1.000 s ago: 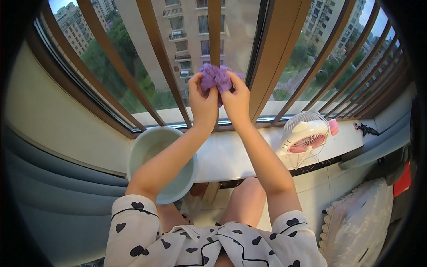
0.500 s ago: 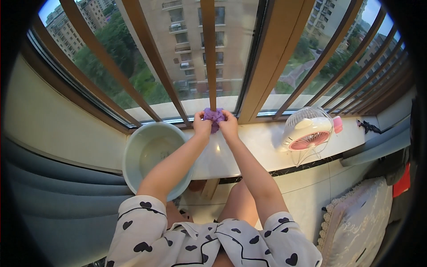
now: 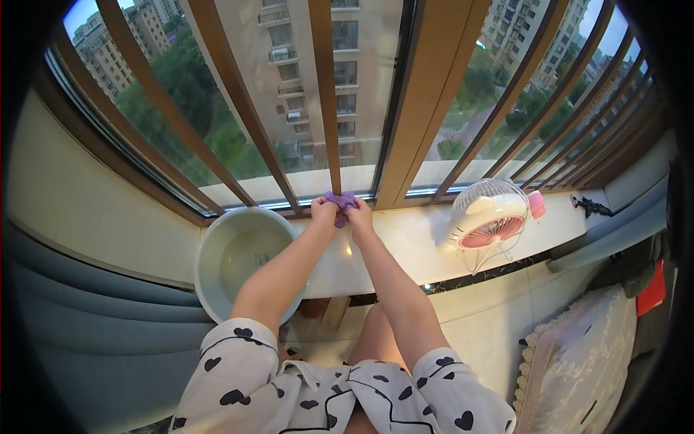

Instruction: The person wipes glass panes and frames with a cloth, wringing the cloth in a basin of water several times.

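Observation:
A crumpled purple cloth [image 3: 341, 203] is bunched around the foot of a brown vertical window bar [image 3: 327, 108], where the bar meets the lower frame. My left hand [image 3: 324, 211] is closed on the cloth's left side. On its right side my right hand [image 3: 360, 218] grips it too, fingers pinched into the folds. Both forearms reach forward over the white sill [image 3: 401, 228]. Left of my left arm stands a pale green basin [image 3: 211, 264] with what looks like water in it.
A white and pink fan [image 3: 491, 220] stands on the sill to the right, with a small dark object [image 3: 591, 206] beyond it. More brown bars line the window. Grey-blue curtains [image 3: 94, 318] hang at the left, and a lace-edged cushion [image 3: 578, 362] lies at lower right.
Both hands and the purple cloth have slid a little down the bar toward the sill. The whole view has shifted slightly. My grip on the cloth stays closed.

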Demonstrator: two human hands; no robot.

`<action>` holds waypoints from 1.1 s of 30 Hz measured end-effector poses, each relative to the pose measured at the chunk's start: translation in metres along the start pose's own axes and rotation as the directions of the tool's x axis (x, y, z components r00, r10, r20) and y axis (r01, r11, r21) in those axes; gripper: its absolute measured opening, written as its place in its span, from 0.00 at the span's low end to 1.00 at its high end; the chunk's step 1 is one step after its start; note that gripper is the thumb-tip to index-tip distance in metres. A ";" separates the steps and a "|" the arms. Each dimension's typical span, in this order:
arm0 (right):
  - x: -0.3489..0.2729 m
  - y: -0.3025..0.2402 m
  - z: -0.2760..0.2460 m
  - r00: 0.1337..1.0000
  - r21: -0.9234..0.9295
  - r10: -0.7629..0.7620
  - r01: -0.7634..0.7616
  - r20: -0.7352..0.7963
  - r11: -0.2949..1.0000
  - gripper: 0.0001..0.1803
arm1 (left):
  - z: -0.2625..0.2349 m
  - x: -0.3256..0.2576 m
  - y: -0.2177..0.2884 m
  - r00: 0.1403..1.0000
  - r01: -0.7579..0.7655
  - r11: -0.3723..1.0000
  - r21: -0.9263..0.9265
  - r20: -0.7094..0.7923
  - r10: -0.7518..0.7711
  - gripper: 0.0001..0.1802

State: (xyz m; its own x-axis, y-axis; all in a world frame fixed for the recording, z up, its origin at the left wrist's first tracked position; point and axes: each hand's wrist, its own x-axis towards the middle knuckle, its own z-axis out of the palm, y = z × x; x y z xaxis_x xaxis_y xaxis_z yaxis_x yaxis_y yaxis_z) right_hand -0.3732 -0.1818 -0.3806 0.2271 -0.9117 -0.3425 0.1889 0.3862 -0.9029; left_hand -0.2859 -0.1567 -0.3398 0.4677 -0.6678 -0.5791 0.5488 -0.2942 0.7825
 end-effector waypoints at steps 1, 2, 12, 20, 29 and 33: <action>-0.003 -0.006 -0.003 0.999 0.037 -0.037 0.037 -0.020 0.999 0.22 | 0.008 -0.014 0.007 0.999 -0.014 1.000 -0.005 0.033 0.014 0.23; -0.016 -0.017 0.009 0.995 0.050 -0.101 0.101 -0.007 0.994 0.21 | 0.004 -0.021 0.014 0.996 -0.085 0.992 -0.098 0.020 0.088 0.22; -0.132 -0.226 0.050 0.704 0.417 -0.690 0.584 0.167 0.697 0.20 | 0.032 -0.180 0.143 0.368 -0.894 0.410 -0.180 0.226 0.902 0.20; -0.129 -0.382 0.077 -0.047 -0.431 -0.994 0.898 0.099 -0.086 0.15 | 0.087 -0.227 0.282 -0.540 -0.754 -0.618 0.222 0.326 0.776 0.27; -0.132 -0.430 0.095 -0.295 -0.702 -0.850 0.480 0.436 -0.526 0.25 | 0.092 -0.235 0.355 -0.560 -0.052 -0.823 0.566 0.665 0.494 0.29; -0.125 -0.482 0.112 -0.455 -0.706 -0.797 0.404 0.396 -0.581 0.19 | 0.111 -0.256 0.397 -0.639 0.035 -0.792 0.610 0.622 0.452 0.28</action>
State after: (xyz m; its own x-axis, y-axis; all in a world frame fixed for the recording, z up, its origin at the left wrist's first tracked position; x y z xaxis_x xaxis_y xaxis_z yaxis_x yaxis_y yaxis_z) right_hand -0.3860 -0.2385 0.1267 0.1242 0.1626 0.9788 -0.6926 -0.6922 0.2029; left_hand -0.2648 -0.1785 0.1451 -0.4823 -0.1315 0.8661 -0.8409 -0.2074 -0.4998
